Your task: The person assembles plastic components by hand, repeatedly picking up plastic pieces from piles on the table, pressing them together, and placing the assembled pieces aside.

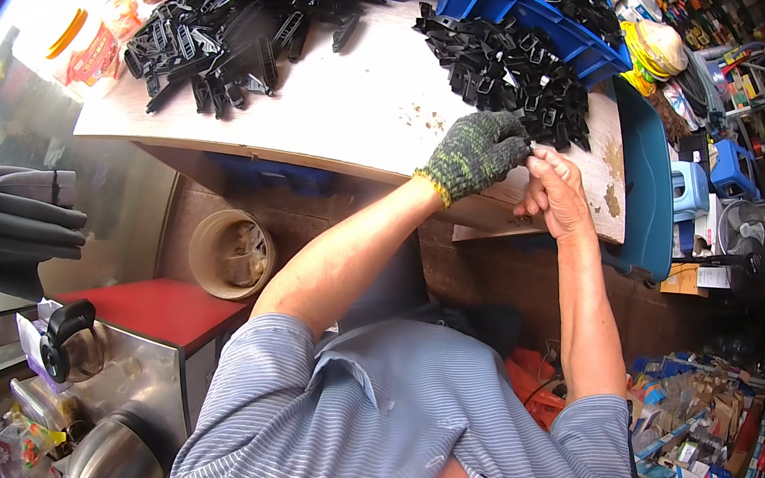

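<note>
1. Left hand (477, 156): it's in a dark green knit glove (463, 166) with a yellowish cuff, fingers curled in rather than spread. Can't tell what's in there, if anything, since the glove hides it.
2. Right hand (555, 191): bare, fingers bent, thumb and index close together right at the gloved fingertips. Might be a tiny piece in that pinch, but it's too small to call.
3. Both hands meet over the near edge of the pale table (350, 90), toward its right end.
4. The heap of small black plastic parts (501, 73) lies on the table just beyond the hands, in front of a blue crate (592, 63). Can't tell if the glove touches it.
</note>
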### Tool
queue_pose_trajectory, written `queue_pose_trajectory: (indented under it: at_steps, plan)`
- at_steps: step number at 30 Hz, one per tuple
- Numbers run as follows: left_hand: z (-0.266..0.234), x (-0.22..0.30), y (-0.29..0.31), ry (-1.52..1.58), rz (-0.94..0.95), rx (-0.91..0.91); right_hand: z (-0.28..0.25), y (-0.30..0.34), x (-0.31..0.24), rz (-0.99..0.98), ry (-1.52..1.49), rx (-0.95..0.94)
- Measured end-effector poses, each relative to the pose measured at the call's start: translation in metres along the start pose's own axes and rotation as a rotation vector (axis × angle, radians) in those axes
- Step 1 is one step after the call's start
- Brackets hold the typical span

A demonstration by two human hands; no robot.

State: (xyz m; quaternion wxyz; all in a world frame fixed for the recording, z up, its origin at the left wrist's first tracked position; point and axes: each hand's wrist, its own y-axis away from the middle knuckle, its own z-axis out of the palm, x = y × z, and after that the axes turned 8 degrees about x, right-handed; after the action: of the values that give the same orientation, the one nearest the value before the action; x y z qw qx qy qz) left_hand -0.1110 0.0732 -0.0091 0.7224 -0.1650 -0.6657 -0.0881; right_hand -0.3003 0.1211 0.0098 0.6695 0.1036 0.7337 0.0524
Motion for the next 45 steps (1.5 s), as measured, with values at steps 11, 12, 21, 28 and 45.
queue_pose_trajectory:
  at_steps: [11, 12, 21, 28, 45]
  plan:
    - [-0.003, -0.004, 0.028, -0.373, 0.460, 0.359, 0.033, 0.001, 0.021, -0.071, -0.334, 0.222]
    - [-0.020, 0.000, 0.021, -0.585, 0.456, 0.517, 0.040, 0.002, 0.020, -0.037, -0.352, 0.222]
    - [-0.156, -0.003, -0.043, -1.292, 0.027, 0.903, 0.050, 0.004, 0.010, 0.047, -0.404, 0.281]
    - [-0.155, 0.002, -0.042, -1.220, -0.012, 0.846, 0.048, 0.004, 0.014, 0.005, -0.393, 0.275]
    - [-0.119, 0.000, -0.008, -1.161, 0.149, 0.561, 0.055, 0.006, 0.013, -0.025, -0.329, 0.325]
